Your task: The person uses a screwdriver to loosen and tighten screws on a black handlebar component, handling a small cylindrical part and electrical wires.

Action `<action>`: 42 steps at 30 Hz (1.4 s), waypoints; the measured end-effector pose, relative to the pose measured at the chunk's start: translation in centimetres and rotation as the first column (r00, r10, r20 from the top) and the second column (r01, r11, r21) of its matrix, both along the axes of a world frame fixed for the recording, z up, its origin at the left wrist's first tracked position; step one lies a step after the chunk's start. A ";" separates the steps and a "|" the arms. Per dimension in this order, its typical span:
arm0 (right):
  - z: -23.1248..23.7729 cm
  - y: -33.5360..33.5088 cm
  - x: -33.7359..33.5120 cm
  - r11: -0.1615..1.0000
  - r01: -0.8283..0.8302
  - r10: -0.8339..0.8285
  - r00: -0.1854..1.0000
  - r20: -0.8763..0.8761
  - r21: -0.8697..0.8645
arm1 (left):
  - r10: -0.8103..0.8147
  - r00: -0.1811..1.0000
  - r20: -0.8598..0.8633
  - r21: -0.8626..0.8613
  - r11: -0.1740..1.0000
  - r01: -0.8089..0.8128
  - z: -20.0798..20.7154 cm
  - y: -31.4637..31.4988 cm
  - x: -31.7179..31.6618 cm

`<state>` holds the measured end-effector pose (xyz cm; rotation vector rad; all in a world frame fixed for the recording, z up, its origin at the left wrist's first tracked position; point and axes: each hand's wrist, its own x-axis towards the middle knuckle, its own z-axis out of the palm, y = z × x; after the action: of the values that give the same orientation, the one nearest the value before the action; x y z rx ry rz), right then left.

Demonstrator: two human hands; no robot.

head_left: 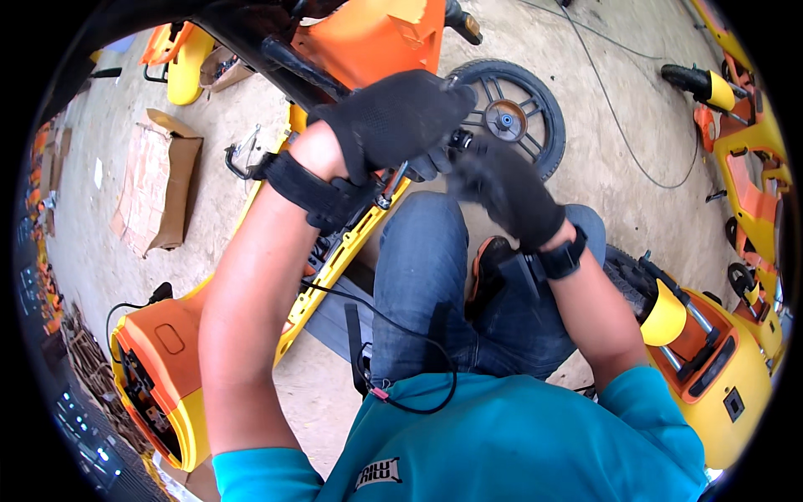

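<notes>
One small, dark, rounded part with glossy highlights shows between two black-gloved hands, in front of a black spoked wheel lying on the concrete floor. The left hand reaches in from the left, its back upward, fingers curled; the right hand, blurred, bends inward opposite it. Whether either grip is clamped on the part, I cannot tell. Farther left, a large cardboard box has a raised flap, its inside hidden; a smaller open carton holds dark items too small to identify.
</notes>
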<state>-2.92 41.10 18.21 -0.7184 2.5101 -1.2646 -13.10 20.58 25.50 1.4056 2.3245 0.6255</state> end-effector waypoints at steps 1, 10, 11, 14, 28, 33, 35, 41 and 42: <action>0.6 -0.7 0.8 0.972 0.121 -0.054 0.949 0.312 -0.201 | 0.045 0.999 -0.020 -0.003 0.999 -0.045 -0.2 0.3 0.4; 3.5 -6.8 3.5 0.442 0.682 0.068 0.622 0.780 -0.583 | 0.244 0.966 -0.091 0.102 0.967 -0.234 -0.3 1.6 4.2; 3.6 -6.7 3.2 0.704 0.412 -0.119 0.872 0.475 -0.579 | 0.298 0.947 -0.117 0.155 0.948 -0.279 -0.5 1.5 4.7; 2.0 -6.3 3.4 0.934 0.049 -0.101 0.987 -0.128 -0.355 | 0.391 0.880 -0.268 0.260 0.909 -0.325 -2.0 1.4 6.2; 4.3 -4.2 8.2 0.732 0.607 -0.088 0.533 0.842 -0.308 | 0.543 0.774 0.325 0.399 0.663 -0.633 -0.9 -2.4 11.9; 4.3 -5.4 6.9 0.684 0.642 -0.064 0.526 0.848 -0.346 | 0.526 0.808 0.264 0.462 0.667 -0.585 -2.3 -1.9 12.4; 4.2 -5.6 6.4 0.658 0.640 -0.003 0.529 0.848 -0.397 | 0.510 0.811 0.287 0.475 0.659 -0.582 -2.3 -2.1 12.0; 3.4 -5.7 5.9 0.659 0.623 -0.008 0.566 0.824 -0.422 | 0.447 0.812 0.375 0.478 0.657 -0.583 -2.3 -2.5 11.6; 3.5 -5.8 5.9 0.679 0.621 -0.049 0.571 0.820 -0.392 | 0.448 0.816 0.364 0.478 0.662 -0.577 -2.4 -2.6 11.6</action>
<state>2.95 35.31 21.74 0.3045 1.4818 -2.0786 -1.50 18.00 23.08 0.7536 2.4508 1.6810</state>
